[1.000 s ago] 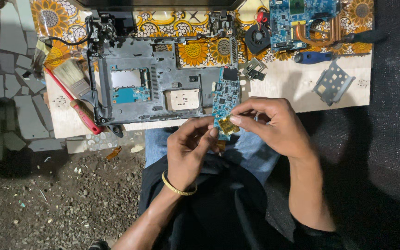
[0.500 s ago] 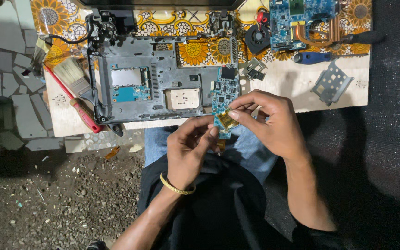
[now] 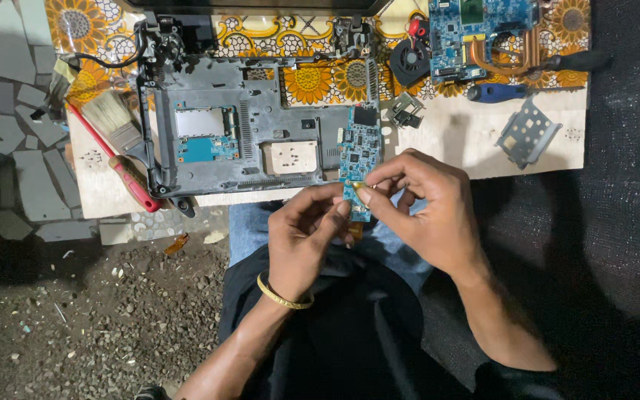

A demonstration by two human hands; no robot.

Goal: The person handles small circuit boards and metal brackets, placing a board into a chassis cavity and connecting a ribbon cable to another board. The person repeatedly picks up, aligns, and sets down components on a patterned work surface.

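A small blue circuit board [image 3: 359,155] stands upright between my two hands, just in front of a grey laptop base [image 3: 253,130] that lies on the low table. My left hand [image 3: 307,235], with a yellow bangle on the wrist, grips the board's lower edge from the left. My right hand [image 3: 427,207] pinches a small part on the board's lower right edge with thumb and forefinger. The bottom corner of the board is hidden behind my fingers.
A paint brush [image 3: 116,122] and a red-handled tool [image 3: 116,167] lie left of the laptop base. At the back right are a larger blue board with copper pipes [image 3: 483,33], a black fan [image 3: 409,59], a blue-handled screwdriver [image 3: 501,92] and a metal bracket [image 3: 527,133]. Gravel floor lies lower left.
Both hands and the small board have stayed almost in place; my right fingers have shifted slightly on the board's lower edge.
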